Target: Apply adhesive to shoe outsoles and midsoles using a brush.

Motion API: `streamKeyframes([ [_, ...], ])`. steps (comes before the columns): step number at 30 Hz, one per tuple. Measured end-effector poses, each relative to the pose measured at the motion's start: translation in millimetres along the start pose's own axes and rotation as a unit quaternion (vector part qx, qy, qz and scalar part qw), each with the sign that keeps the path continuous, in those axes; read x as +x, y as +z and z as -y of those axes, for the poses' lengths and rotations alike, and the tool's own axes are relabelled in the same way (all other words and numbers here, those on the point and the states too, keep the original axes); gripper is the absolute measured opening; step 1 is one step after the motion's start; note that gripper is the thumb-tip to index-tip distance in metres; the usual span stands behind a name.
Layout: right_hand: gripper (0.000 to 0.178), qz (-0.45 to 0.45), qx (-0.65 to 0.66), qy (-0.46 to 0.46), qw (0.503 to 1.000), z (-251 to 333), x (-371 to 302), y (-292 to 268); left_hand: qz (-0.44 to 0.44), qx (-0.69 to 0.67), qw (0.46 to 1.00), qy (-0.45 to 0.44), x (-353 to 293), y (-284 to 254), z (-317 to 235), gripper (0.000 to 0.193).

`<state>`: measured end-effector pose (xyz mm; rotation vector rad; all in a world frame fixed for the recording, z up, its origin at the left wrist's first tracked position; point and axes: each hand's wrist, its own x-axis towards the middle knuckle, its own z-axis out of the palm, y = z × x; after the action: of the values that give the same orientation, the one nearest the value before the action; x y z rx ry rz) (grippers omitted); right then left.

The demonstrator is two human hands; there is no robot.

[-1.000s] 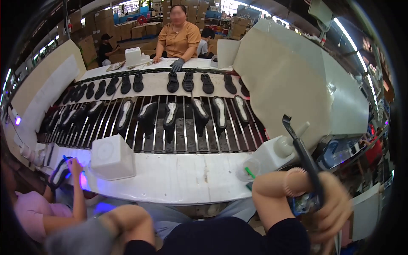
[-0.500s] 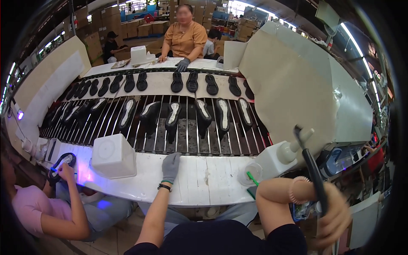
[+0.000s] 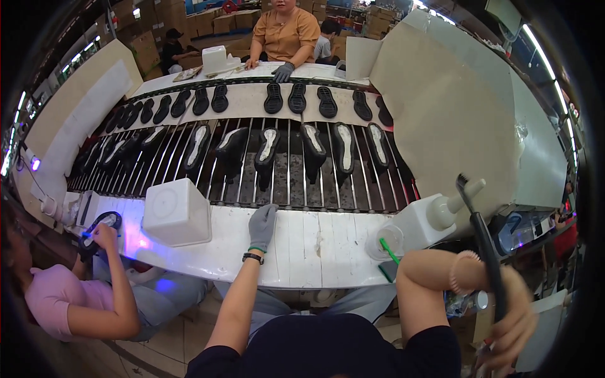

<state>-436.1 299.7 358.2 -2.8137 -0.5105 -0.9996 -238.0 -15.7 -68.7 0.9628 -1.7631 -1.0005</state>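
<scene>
My left hand (image 3: 262,228), in a grey glove, rests at the far edge of the white worktop (image 3: 296,246), beside the conveyor. Its fingers look curled together with nothing visible in them. My bare right hand (image 3: 513,309), slightly blurred, is at the far right, closed round a long black-handled brush (image 3: 484,246) whose dark bristles point up. A white pump bottle (image 3: 419,222) and a clear cup (image 3: 382,244) with a green-handled brush (image 3: 389,251) stand left of that brush. Black shoe uppers (image 3: 268,151) lie upside down on the conveyor rods, pale undersides up.
Black soles (image 3: 297,99) line a beige strip behind the uppers. A white box-shaped container (image 3: 176,213) stands left on the worktop. At left, a person in pink (image 3: 72,302) handles a shoe (image 3: 101,232); another in orange (image 3: 287,34) sits opposite. Beige hood panels (image 3: 441,120) flank the conveyor.
The whole scene has shifted up and to the right in the view. Both my hands keep nearly the same places beside the worktop, the brush still in the right one.
</scene>
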Motion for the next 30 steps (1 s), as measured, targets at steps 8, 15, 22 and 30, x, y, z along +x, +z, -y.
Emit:
streamKeyframes([
  [8, 0.019, 0.002, 0.032, 0.005, 0.999, -0.1, -4.1, 8.9, -0.006, -0.011, 1.000, 0.020, -1.4, 2.1, 0.8, 0.024],
  [15, 0.037, -0.306, 0.308, -0.195, 0.880, -33.7, -72.6, 68.7, 0.004, -0.010, 1.000, 0.014, -6.0, 2.4, 1.6, 0.023],
  [22, 0.034, -0.729, 0.338, 0.250, 0.540, -84.8, -184.1, 216.8, 0.052, -0.167, 0.982, -0.068, -0.3, -1.8, -15.1, 0.036],
  [30, 0.077, -0.655, 0.347, 0.463, 0.485, -122.2, -162.2, 255.2, 0.310, -0.554, 0.771, -0.049, 39.6, -1.0, -185.5, 0.068],
])
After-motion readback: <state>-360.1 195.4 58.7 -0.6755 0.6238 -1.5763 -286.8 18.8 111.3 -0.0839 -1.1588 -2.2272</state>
